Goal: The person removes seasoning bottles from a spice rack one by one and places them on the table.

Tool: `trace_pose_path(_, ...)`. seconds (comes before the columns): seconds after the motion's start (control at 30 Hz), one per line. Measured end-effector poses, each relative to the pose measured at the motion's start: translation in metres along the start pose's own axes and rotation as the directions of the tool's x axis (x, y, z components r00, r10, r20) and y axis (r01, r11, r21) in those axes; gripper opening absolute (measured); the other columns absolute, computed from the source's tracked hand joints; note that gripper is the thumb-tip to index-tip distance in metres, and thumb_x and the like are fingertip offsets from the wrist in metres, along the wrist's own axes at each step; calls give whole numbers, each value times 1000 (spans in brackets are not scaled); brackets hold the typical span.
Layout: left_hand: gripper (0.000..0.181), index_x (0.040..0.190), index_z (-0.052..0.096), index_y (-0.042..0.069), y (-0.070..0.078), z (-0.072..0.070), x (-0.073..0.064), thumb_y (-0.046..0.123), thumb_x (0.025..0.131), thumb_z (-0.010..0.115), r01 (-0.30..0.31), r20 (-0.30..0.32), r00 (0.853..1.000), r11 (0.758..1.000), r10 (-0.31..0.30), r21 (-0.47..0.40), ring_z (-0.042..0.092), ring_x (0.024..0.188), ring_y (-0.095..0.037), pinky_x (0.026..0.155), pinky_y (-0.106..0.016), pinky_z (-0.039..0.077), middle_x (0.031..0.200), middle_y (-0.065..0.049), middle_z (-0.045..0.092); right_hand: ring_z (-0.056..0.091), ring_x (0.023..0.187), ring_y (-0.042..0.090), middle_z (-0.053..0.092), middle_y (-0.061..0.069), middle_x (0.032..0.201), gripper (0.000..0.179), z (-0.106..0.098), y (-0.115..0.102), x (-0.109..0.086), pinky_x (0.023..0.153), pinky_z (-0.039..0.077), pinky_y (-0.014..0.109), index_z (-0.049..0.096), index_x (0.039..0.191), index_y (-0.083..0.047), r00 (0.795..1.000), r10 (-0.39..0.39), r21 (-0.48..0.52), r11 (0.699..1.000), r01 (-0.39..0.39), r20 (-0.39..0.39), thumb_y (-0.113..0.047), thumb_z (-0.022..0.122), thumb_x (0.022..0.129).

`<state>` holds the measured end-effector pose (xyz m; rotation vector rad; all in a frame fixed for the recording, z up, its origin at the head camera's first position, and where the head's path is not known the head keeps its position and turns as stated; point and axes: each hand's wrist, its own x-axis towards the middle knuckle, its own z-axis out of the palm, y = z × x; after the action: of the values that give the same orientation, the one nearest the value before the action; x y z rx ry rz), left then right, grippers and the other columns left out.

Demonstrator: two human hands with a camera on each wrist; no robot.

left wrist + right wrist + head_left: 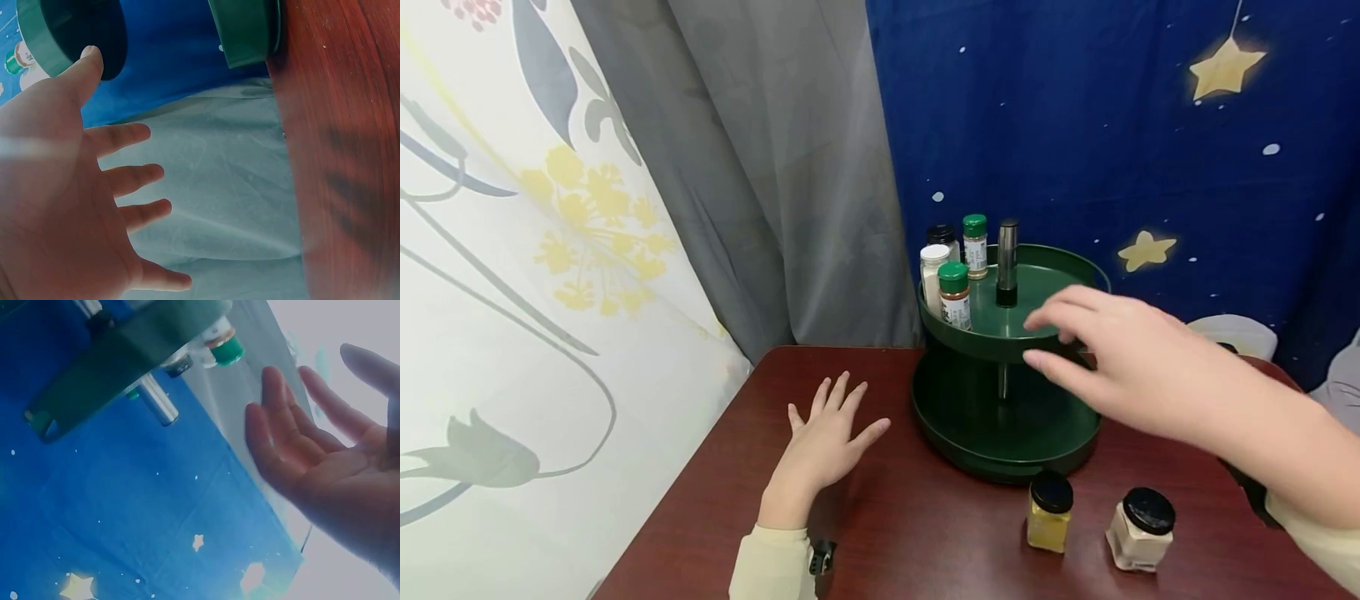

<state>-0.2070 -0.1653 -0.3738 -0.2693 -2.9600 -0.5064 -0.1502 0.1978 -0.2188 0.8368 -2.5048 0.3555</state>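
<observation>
Because the right hand [1120, 354] hangs in front of the right side of the round dark green two-tier stand [992, 343], right of centre in the head view, the step in hand is probably loading or turning that stand. This grip holds nothing: fingers loosely bent, thumb apart, moderately wide; whether a fingertip touches the rim cannot be told. The left hand [823, 442], at lower left of centre, is also empty, its fingers spread wide over the dark red wooden surface [910, 533].

Two small square jars wait at the lower right of the frame, just in front of the stand: a black-lidded jar with yellow contents [1048, 521] and a black-lidded jar with cream contents [1138, 542]. Four containers crowd the left of the upper tray [1052, 283], among them a green-capped bottle with a white label [955, 300].

For a jar, it seems best to come down from above, pinch its straight sides below the lid, and lift it above the rim before moving inward. Setting it upright right of the metal post [1007, 258] should even out the load. The stand may well rotate, so the left hand could steady the lower tray [992, 471]. A low sweep of the right forearm might topple a jar.
</observation>
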Motion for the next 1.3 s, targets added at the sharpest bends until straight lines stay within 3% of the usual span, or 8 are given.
trace_pose_path(0.17,79,166,40,24,2,0,1,68,102,55,1,-1,1000,1000,-1,1,13,168,-38,121,-86,5,179,-6,23,72,109,22,70,6,130,33,-7,3,34,84,62,48,71,130,-18,998,23,57,998,-26,50,-31,75,101)
trace_pose_path(0.43,79,166,40,24,2,3,2,67,102,56,3,2,1000,1000,-3,-14,12,168,-38,120,-87,6,179,-7,22,71,112,27,67,13,134,38,-3,4,75,86,62,48,68,137,-12,995,60,109,992,-68,76,-27,74,102)
trace_pose_path(0.63,78,166,39,23,3,3,5,65,103,57,-6,2,1000,999,6,-35,12,168,-39,120,-87,10,179,-8,22,70,108,28,66,15,131,39,12,9,98,87,62,47,66,139,-10,989,77,134,986,-94,124,-24,72,103)
trace_pose_path(0.77,78,167,39,23,6,1,7,64,103,57,-11,14,1000,999,11,-41,11,168,-40,120,-86,10,180,-8,21,68,120,34,65,19,139,45,26,12,112,100,59,52,63,145,-8,981,88,114,987,-109,174,-26,71,104)
trace_pose_path(0.9,78,167,38,24,8,-4,13,65,103,57,-12,23,1000,999,13,-42,10,168,-40,120,-86,10,180,-8,20,66,129,35,63,19,149,51,37,10,122,110,54,56,61,149,-8,975,85,101,989,-108,203,-29,72,104)
trace_pose_path(1.3,80,169,34,24,4,-12,34,65,103,55,-6,12,1000,996,7,-86,9,168,-40,123,-83,11,181,-8,17,66,112,28,67,16,144,39,51,10,126,95,59,49,65,143,-9,985,80,159,982,-105,155,-24,67,106)
